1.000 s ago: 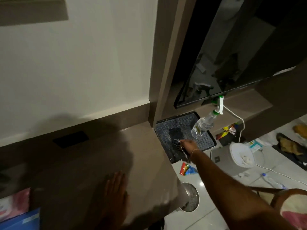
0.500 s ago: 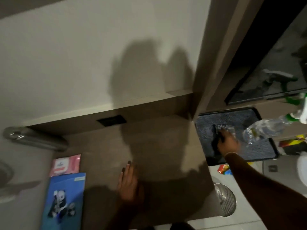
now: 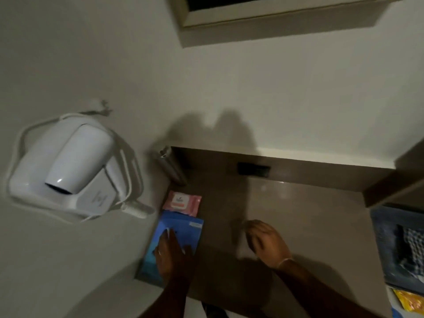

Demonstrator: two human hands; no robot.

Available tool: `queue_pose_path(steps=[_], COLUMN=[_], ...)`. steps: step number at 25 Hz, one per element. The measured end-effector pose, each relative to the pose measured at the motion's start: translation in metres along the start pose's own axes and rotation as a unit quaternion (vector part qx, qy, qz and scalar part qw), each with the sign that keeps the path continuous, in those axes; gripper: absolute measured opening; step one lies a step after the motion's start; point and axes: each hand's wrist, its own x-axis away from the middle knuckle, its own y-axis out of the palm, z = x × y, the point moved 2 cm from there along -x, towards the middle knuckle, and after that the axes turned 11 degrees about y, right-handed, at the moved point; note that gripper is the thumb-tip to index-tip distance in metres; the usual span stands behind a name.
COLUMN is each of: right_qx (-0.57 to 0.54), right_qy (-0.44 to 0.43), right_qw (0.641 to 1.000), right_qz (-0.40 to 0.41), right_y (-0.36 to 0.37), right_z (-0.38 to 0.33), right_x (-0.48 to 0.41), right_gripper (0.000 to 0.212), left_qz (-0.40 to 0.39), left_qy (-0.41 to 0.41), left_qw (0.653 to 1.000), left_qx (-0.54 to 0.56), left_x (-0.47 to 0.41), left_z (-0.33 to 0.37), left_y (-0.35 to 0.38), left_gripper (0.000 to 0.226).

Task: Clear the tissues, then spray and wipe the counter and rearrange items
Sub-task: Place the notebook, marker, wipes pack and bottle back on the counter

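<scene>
The brown counter fills the middle of the view. At its left end lies a blue pack, and my left hand rests flat on it, fingers spread. A pink wipes pack lies just behind the blue one. My right hand hovers over the counter's middle, blurred, fingers loosely apart, holding nothing that I can see. A checked cloth lies on the dark tray at the right edge.
A white hair dryer with its coiled cord hangs on the left wall. A metal cylinder stands at the counter's back left corner. A dark socket plate sits in the back panel. A yellow packet lies low at the right.
The view has swung left. My right hand has come off the cloth on the tray and back over the counter. My left hand has shifted left onto the blue pack.
</scene>
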Motion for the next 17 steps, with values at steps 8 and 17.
queue_pose_path(steps=[8,17], right_qx=[-0.105,-0.228], right_qy=[0.285,0.435], right_qw=[0.934,0.858], right_qz=[-0.187,-0.153], right_y=[0.114,0.146], right_z=[-0.138,-0.183], right_x=[-0.03,-0.026], right_gripper=[0.041,0.041], left_qz=[-0.071,-0.101], left_qy=[-0.006,0.035], left_qw=[0.997,0.986], left_qx=[0.008,0.131], left_x=[-0.051,-0.072], left_z=[-0.093,-0.107], left_y=[-0.013,-0.026], left_gripper=[0.073,0.029])
